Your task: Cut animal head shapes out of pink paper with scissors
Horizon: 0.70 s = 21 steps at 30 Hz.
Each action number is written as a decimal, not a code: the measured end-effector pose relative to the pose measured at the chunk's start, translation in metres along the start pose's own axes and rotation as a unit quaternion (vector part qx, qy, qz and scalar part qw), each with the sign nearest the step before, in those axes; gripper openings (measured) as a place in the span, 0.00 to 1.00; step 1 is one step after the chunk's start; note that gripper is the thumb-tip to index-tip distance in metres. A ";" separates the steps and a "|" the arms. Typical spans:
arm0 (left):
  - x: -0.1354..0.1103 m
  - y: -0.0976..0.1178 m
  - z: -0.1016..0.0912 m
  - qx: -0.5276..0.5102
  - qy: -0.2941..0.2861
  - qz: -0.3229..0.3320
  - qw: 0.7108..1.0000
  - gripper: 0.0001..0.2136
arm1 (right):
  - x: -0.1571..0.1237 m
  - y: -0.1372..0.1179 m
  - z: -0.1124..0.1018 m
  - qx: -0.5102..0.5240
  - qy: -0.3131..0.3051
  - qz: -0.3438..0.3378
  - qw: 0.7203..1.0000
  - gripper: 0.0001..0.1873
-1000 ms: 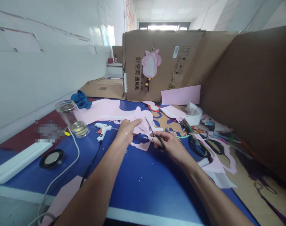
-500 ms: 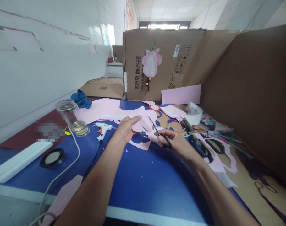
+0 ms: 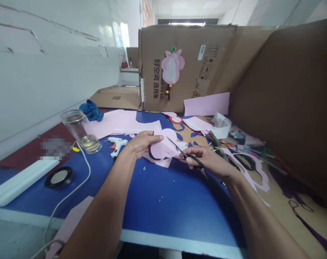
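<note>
Right hand (image 3: 211,162) farther right, curled

The person's left hand (image 3: 142,144) and right hand (image 3: 210,162) are bare, with slender, uncovered fingers (image 3: 145,134). Behind the hands, narrow, bare wrists (image 3: 131,153) join the left forearm (image 3: 106,201) and right forearm (image 3: 251,203), both smooth in outline, broadening and bare as far as they show.

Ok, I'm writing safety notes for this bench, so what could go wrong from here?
The scissors in the right hand point toward the left hand, its thumb close to their tips; a slip might nick it. The glue gun lies beside the left forearm and could get knocked; whether it is hot can't be seen. The white cord runs close to the glass jar, so a tug might tip it.
</note>
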<state>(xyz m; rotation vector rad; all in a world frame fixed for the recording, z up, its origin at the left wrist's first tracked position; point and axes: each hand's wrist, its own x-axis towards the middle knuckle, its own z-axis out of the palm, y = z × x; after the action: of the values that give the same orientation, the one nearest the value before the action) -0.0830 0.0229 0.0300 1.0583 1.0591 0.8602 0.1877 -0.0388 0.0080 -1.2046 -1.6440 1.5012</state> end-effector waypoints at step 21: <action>0.009 -0.015 0.015 -0.006 0.000 0.028 1.000 0.15 | 0.003 0.009 0.005 0.055 -0.012 -0.039 0.998 0.26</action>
<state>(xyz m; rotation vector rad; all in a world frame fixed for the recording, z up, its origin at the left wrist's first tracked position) -0.0651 0.0238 0.0156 1.0813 1.0279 0.9104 0.1841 -0.0385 -0.0025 -1.0547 -1.5829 1.5415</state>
